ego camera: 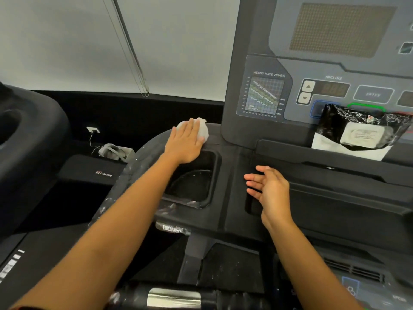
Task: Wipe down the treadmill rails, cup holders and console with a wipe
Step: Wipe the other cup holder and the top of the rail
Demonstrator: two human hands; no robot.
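Note:
My left hand presses a crumpled white wipe flat against the black treadmill surface just behind the left cup holder, near the foot of the console. The wipe shows past my fingertips. My right hand hovers with its fingers spread and nothing in it, over the dark tray to the right of the cup holder. The curved left rail runs under my left forearm and looks streaked with white marks.
A black wipes packet with a white label leans on the console ledge over the buttons. A second treadmill stands to the left. A metal grip sensor lies on the handlebar at the bottom. Window blinds hang behind.

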